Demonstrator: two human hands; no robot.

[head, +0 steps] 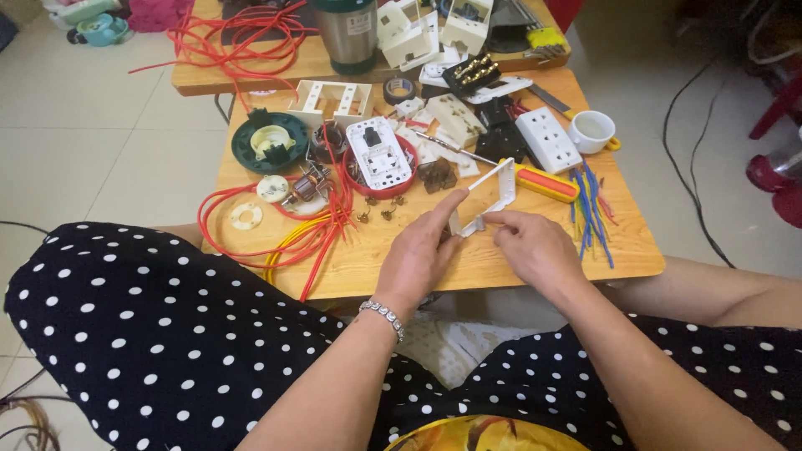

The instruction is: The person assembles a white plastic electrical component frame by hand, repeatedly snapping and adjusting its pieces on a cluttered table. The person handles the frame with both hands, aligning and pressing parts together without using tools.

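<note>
**Fingers of both hands pinch a white frame over the near table edge**

Fingers (447,209) of our left hand (418,259) are pressed together along the near left side of a white plastic frame (493,194), the forefinger stretched up its edge and the thumb beneath. Our right hand (535,246) pinches the frame's lower right corner between thumb and forefinger, its other fingers curled in. We hold the frame tilted on edge just above the wooden table (501,263), between the two hands, so it lies up and away from both sets of fingertips. Its long axis runs from the near left up toward the far right, pointing at the yellow-handled screwdriver (543,182) that lies just beyond it. Both hands touch the frame; the left covers more of its length, the right only the corner. Red wires (251,225) loop on the table to the left, well apart from the hands, and a white socket block (547,138) sits farther back.
</note>
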